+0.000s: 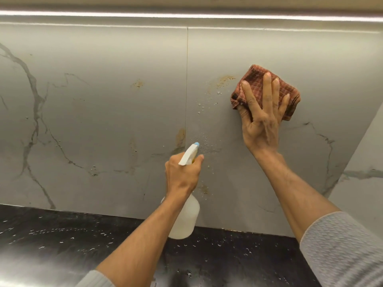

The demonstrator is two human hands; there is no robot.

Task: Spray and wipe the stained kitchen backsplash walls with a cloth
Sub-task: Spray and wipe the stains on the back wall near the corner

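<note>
The grey marble-look backsplash (103, 121) carries several brownish stains: one at upper middle (137, 83), one beside the cloth (223, 80), one on the tile seam (180, 137) and one low down (204, 189). Spray droplets cling to the wall around the seam. My left hand (182, 175) grips a white spray bottle (186, 218), its blue-tipped nozzle pointing at the wall. My right hand (261, 117) presses a folded reddish-brown checked cloth (255, 83) flat against the wall, just right of the upper stain.
A black speckled countertop (62, 245) runs along the bottom of the wall. A side wall (364, 183) meets the backsplash at the right. A lit strip (186, 15) runs under the cabinet above.
</note>
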